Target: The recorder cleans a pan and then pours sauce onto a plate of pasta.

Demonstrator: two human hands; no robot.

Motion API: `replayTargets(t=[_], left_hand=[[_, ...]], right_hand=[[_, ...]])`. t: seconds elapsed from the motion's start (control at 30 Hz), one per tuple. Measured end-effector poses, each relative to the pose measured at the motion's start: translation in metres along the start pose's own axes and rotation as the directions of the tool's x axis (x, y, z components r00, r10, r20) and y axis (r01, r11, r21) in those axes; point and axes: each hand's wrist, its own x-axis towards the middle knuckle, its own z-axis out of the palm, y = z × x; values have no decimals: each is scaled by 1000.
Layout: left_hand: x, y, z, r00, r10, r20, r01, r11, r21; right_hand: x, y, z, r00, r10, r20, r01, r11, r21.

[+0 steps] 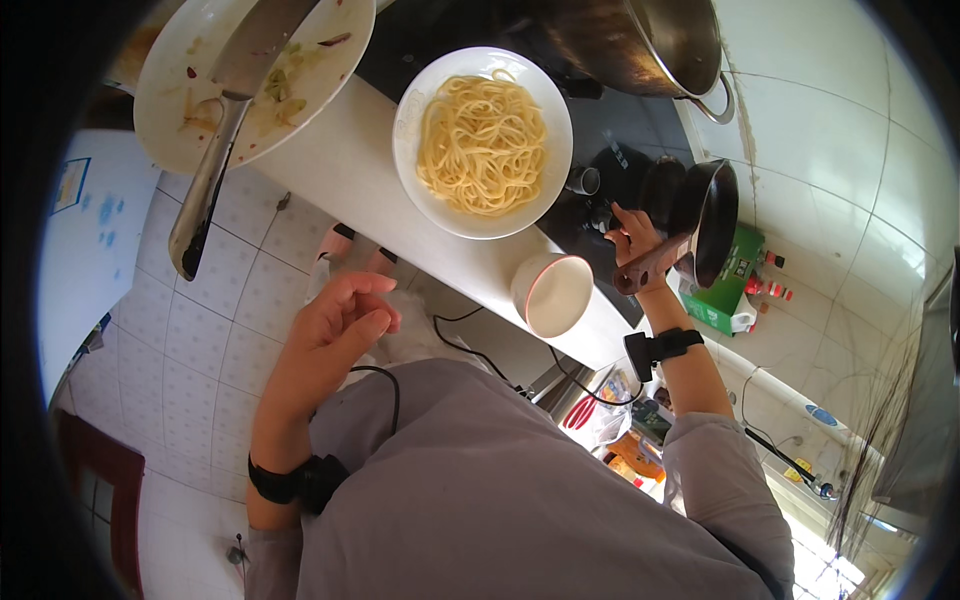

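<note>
My left hand (341,330) hangs in the air left of the counter, loosely curled and holding nothing. My right hand (635,234) is at the gas stove, thumb and forefinger at a dark stove knob (601,217); whether they grip it is unclear. The brown handle (651,267) of a dark frying pan (705,225) crosses above my right wrist. A white bowl of plain noodles (484,146) lies in front of me. Nearer stands a white cup with a red rim (559,296). At upper left, a metal spatula (225,150) rests across a large plate with food scraps (161,124).
A large metal pot (637,45) stands at the back of the stove. By the tiled wall are a green box (716,304) and bottles (769,289). A black cable (472,352) hangs by the counter's front. Bottles and bags are at lower right.
</note>
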Motion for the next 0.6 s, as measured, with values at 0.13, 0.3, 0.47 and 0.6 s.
replayTargets(t=[0.13,0.3,0.47,0.6], left_hand=[[0,-4,-2,1000,-9,5,9,999,-40],[1,-5,-3,1000,-4,12,5,999,-34],[2,-4,-1,1000,-12,24,13,1000,-22],[3,-3,1,1000,-21,22,22,1000,-16]], right_hand=[[1,-2,-2,1000,-26,9,27,999,-34],[1,0,-3,999,18,37,-19,999,28],[0,1,-2,1000,-2,19,3,1000,-7],[-1,-1,-1,999,39,21,-39,999,17]])
